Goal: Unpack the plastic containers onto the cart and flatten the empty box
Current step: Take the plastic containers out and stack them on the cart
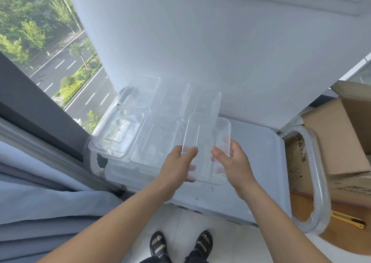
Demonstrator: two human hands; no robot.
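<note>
Above the cart, the left hand and right hand pinch the clear container at its near end. It is probably light, thin and slippery, so the stiffer rim suits the grip best.

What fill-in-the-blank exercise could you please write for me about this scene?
1. The left hand and right hand hold one container of clear ____.
2. The box stands to the ____ of the cart.
3. The knife near the box is coloured ____.
Missing words: plastic; right; yellow.
</note>
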